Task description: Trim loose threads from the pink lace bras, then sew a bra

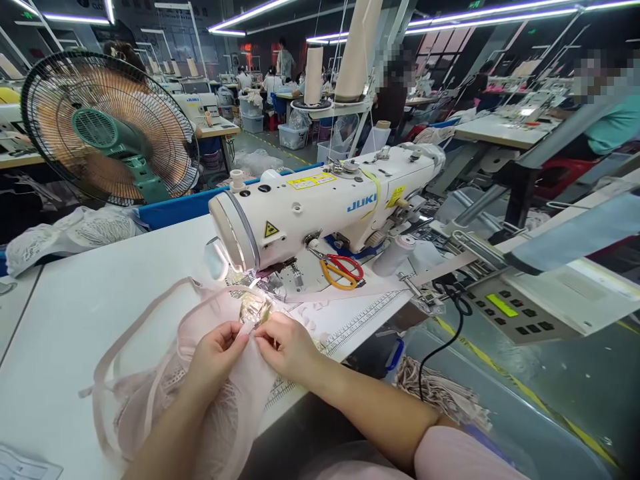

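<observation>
A pale pink lace bra [255,380] lies on the white table in front of the sewing machine [320,200]. My left hand [217,353] pinches its edge between thumb and forefinger. Close beside it, my right hand [287,347] also has its fingers closed on the fabric edge. The held part is just in front of the lit needle area, where the presser foot cannot be made out clearly. A loose strap loops out to the left of my left hand. Scissors [343,272] with red and orange handles lie at the machine's base.
A thread cone [395,255] stands right of the scissors. A control box [520,307] hangs at the right, above a bin [425,347] of pink straps. At the back left is a large fan [105,133], with white lace pieces [75,233] below it. Other people sit at machines beyond.
</observation>
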Action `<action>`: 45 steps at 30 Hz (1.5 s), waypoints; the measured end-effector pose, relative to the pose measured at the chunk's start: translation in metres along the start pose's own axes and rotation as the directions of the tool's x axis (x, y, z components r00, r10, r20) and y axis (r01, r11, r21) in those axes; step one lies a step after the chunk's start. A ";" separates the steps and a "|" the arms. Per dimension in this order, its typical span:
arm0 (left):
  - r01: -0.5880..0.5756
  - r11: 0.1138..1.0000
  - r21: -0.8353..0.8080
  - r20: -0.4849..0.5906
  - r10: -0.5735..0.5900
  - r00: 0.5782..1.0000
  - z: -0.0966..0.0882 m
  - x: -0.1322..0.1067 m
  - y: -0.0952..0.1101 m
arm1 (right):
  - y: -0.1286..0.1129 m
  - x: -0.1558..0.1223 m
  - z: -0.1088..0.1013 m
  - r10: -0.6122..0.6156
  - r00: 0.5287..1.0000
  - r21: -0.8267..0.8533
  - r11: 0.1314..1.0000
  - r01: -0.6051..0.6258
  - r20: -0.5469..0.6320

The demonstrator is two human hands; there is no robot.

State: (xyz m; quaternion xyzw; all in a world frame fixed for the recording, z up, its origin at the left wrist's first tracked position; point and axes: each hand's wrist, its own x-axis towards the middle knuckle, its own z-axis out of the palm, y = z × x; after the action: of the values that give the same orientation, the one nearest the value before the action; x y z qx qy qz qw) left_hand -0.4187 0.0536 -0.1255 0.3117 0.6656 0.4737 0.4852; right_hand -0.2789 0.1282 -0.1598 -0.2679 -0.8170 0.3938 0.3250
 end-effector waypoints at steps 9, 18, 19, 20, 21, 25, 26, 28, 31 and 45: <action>-0.007 1.000 0.002 -0.009 0.007 1.000 0.001 -0.001 0.001 | -0.001 0.002 0.003 0.013 1.000 0.004 1.000 -0.013 -0.022; -0.001 1.000 -0.003 -0.008 0.001 1.000 0.001 0.001 0.002 | 0.001 0.000 0.005 -0.004 0.999 0.002 1.000 0.004 -0.045; 0.000 1.000 -0.005 -0.006 0.000 1.000 0.001 0.001 0.002 | 0.001 0.000 0.005 -0.005 0.999 -0.001 1.000 0.005 -0.043; 0.000 1.000 -0.008 -0.005 0.000 1.000 0.002 0.001 0.002 | 0.001 0.000 0.005 -0.004 0.999 -0.007 1.000 0.004 -0.039; 0.000 1.000 -0.010 -0.005 0.000 1.000 0.002 0.001 0.002 | 0.000 0.000 0.005 -0.002 0.999 -0.014 1.000 0.001 -0.037; -0.001 1.000 -0.012 -0.009 0.001 1.000 0.002 0.000 0.002 | -0.001 0.001 0.004 0.008 1.000 -0.029 1.000 -0.009 -0.028; -0.001 1.000 -0.012 -0.011 0.001 1.000 0.002 0.000 0.003 | -0.002 0.001 0.003 0.005 1.000 -0.028 1.000 -0.005 -0.024; -0.002 1.000 -0.014 -0.016 0.002 1.000 0.002 0.000 0.003 | -0.002 0.000 0.003 -0.005 1.000 -0.030 1.000 0.005 -0.013; -0.001 1.000 -0.015 -0.016 0.001 1.000 0.003 -0.001 0.003 | -0.003 0.000 0.003 -0.006 1.000 -0.043 0.999 0.006 0.001; -0.018 0.999 0.029 -0.001 0.019 1.000 0.003 -0.003 0.004 | -0.001 0.001 0.006 -0.011 1.000 -0.034 0.999 0.010 -0.024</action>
State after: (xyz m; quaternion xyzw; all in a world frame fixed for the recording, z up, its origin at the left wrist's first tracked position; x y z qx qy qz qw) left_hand -0.4152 0.0538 -0.1206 0.3245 0.6699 0.4687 0.4757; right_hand -0.2842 0.1252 -0.1617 -0.2739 -0.8208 0.3751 0.3325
